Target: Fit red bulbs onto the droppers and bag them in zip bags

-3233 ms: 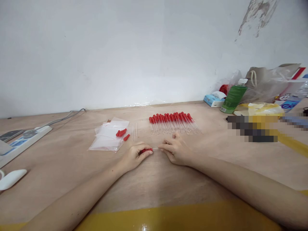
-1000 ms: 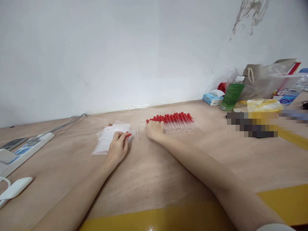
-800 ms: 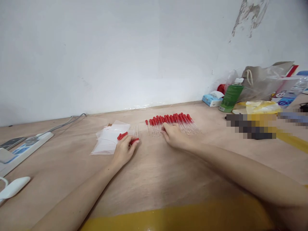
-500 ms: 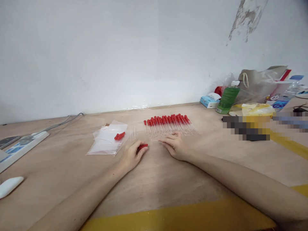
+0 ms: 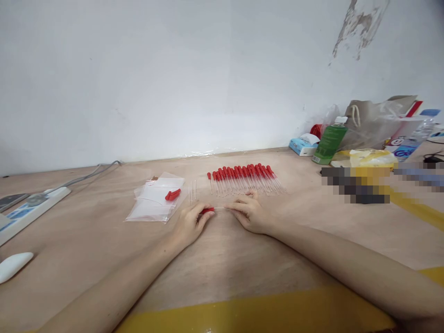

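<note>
My left hand [image 5: 190,224] is closed round a red rubber bulb [image 5: 208,210], whose open end faces right. A thin clear glass tube [image 5: 219,208] is pinched in my right hand [image 5: 250,213], and its left end meets the mouth of the bulb; how far in it sits I cannot tell. Behind my right hand lies a row of several droppers [image 5: 243,173], red bulbs at the back and clear tubes toward me. Loose clear tubes [image 5: 193,190] lie just beyond my left hand. More red bulbs [image 5: 172,194] rest on a clear plastic bag [image 5: 152,203].
At left are a power strip [image 5: 34,210] with a grey cable and a white object [image 5: 14,267]. A tissue pack [image 5: 303,145], a green bottle [image 5: 329,141] and several bags [image 5: 371,125] stand at the back right. Yellow tape [image 5: 256,312] marks the front edge.
The glass tube in my right hand has come level and moved to the red bulb's mouth, closing the gap between them. My left hand has barely moved.
</note>
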Demonstrator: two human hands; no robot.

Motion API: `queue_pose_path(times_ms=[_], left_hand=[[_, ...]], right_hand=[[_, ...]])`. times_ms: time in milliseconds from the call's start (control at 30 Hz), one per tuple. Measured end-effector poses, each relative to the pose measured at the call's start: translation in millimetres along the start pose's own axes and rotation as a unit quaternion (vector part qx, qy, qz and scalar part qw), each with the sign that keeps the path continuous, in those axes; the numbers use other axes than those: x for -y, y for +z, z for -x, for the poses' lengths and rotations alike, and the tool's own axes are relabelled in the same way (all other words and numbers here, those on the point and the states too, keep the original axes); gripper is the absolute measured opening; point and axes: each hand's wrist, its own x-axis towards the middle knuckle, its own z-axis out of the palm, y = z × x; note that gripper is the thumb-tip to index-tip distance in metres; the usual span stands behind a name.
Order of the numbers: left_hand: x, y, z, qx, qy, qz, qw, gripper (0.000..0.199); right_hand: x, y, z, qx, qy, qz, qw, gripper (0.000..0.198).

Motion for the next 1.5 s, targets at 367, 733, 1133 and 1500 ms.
queue_pose_path(times_ms=[367, 733, 1133, 1500], left_hand=[[1, 0, -1, 0.069, 0.041, 0.052, 0.995, 0.014], [-1, -1, 0, 0.06, 0.061, 0.032, 0.996, 0.014], [-1, -1, -5, 0.093, 0.12, -0.011, 0.988, 0.016], [64, -37, -11, -0.068, -0.112, -0.295, 0.946, 0.041]], right_hand=[[1, -2, -3, 0.023, -0.003, 0.029, 0.999, 0.025], [17, 0, -6, 0.028, 0.016, 0.067, 0.997, 0.026], [18, 7, -13, 0.124, 0.07, -0.022, 0.99, 0.028], [2, -8, -52, 0.092, 0.317, -0.099, 0.939, 0.017]])
